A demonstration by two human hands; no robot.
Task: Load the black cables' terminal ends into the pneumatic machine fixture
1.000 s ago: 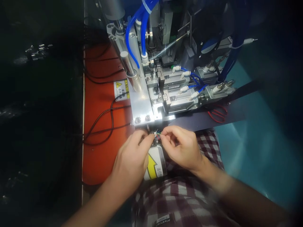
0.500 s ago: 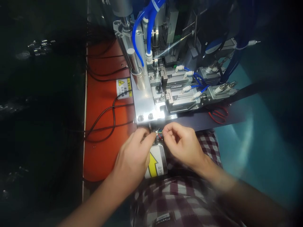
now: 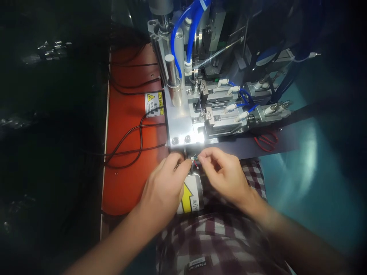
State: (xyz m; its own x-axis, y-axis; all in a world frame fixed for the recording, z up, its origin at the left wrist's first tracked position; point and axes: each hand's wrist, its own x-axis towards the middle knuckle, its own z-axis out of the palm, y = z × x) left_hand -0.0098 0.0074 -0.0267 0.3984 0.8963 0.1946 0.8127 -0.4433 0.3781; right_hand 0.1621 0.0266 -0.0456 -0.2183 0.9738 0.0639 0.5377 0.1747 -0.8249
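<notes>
Beneath machine plate, left hand and right hand grips pinch coloured wires.

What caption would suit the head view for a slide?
Left hand and right hand pinch thin coloured wires before a metal fixture with blue hoses.

The left hand and right hand meet in front of the machine's base plate, with the wire ends pinched between their fingers. An arrow label lies just below the left hand. Left of the plate, a mat carries looped cables and a warning label. Scissors lie to the right, behind the right hand.
</notes>
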